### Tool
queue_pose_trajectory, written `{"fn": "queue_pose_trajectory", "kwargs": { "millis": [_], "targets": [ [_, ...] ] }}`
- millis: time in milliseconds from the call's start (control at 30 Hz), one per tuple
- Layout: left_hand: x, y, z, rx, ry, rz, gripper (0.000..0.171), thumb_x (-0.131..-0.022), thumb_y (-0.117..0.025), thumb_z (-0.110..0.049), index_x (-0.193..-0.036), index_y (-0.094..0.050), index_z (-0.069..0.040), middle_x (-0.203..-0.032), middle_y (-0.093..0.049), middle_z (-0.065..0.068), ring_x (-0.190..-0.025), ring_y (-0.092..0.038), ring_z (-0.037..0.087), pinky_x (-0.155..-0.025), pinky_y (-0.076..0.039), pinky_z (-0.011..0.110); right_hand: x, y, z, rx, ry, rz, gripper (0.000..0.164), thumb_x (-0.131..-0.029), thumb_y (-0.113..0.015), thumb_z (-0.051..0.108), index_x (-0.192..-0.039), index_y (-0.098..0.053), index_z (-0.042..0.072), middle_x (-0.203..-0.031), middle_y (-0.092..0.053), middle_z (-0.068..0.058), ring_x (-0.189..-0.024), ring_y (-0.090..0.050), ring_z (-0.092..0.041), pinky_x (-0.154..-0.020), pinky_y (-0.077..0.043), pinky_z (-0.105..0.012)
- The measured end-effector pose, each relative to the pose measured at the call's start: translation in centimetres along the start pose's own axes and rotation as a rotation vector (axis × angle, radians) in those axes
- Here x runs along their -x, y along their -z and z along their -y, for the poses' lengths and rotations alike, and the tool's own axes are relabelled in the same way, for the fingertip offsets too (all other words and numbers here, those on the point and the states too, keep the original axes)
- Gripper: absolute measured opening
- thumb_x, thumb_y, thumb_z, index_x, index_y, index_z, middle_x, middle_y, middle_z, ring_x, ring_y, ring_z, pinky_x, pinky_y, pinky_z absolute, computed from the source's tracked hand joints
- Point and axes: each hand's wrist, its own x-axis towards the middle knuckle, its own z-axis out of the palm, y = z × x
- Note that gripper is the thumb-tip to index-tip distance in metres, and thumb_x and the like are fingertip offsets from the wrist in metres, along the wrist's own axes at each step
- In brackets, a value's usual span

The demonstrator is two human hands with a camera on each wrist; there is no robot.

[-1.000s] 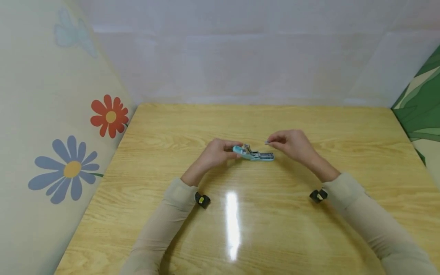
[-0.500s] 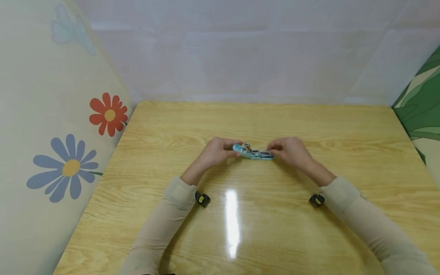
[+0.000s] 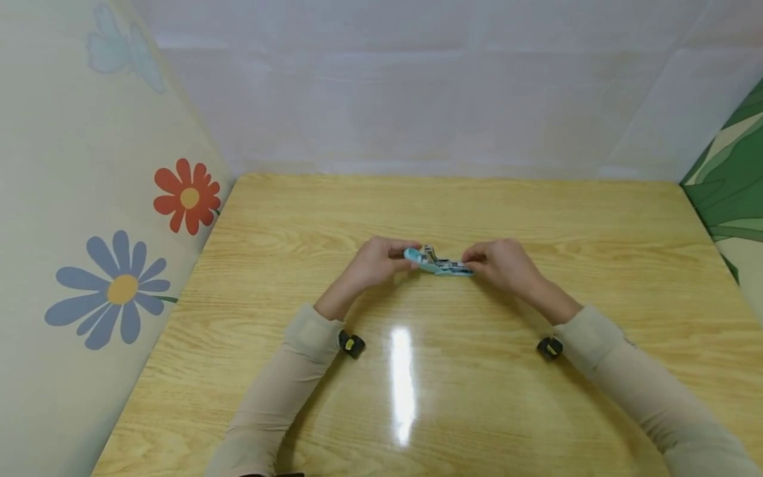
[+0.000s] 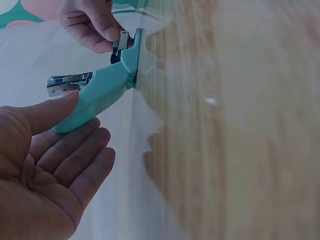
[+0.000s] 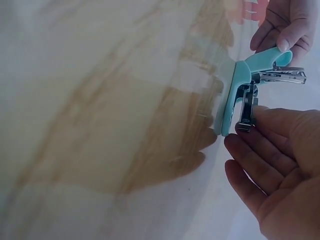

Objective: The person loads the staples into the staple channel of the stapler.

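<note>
A mint-green stapler (image 3: 444,270) rests with its base on the table, opened out so that its cover (image 5: 267,60) tilts back to the left. My left hand (image 3: 377,262) grips the end of that cover between thumb and fingers; in the left wrist view the other fingers of this left hand (image 4: 55,175) are spread below. At the front end of the metal magazine (image 5: 246,107) is my right hand (image 3: 499,262), pinching a small silvery staple strip (image 5: 256,101) against it with thumb and fingertips. The fingers hide most of the strip. A metal arm (image 5: 285,76) sticks up beneath the cover.
The wood-grain table (image 3: 477,384) is glossy, with a bright light reflection in front of the hands. A pale sheet (image 3: 381,99) covers the back wall, and a flower-painted wall (image 3: 59,199) borders the left side. Each wrist bears a small black camera (image 3: 352,344).
My right hand has moved down and slightly left, bringing the staple strip from above the stapler onto its magazine. The left hand keeps its grip on the cover.
</note>
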Motion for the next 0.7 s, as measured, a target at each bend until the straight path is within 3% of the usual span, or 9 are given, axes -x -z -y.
{"fn": "queue_pose_trajectory", "kwargs": {
  "millis": [367,700],
  "targets": [
    [0.1,0.1,-0.2,0.001,-0.002,0.004,0.042,-0.094,-0.074,-0.025,-0.135,-0.067,-0.021,-0.134,-0.069,0.005,-0.114,-0.069,0.019,-0.059,-0.042,0.025,0.0,-0.1,0.0,0.018,-0.005,0.004,0.013,-0.094,-0.073,0.019,-0.103,-0.079,0.010,-0.101,-0.080,-0.007,-0.091,-0.075,-0.024,-0.087,-0.058,-0.044],
    [0.1,0.2,0.1,0.009,-0.003,0.011,0.043,-0.093,-0.075,-0.026,-0.135,-0.067,-0.022,-0.133,-0.070,0.005,-0.103,-0.070,0.016,-0.053,-0.038,0.022,0.4,0.3,-1.0,0.029,-0.003,-0.004,0.011,-0.092,-0.075,0.018,-0.098,-0.079,0.010,-0.099,-0.079,-0.009,-0.089,-0.074,-0.026,-0.087,-0.057,-0.046]
  ]
}}
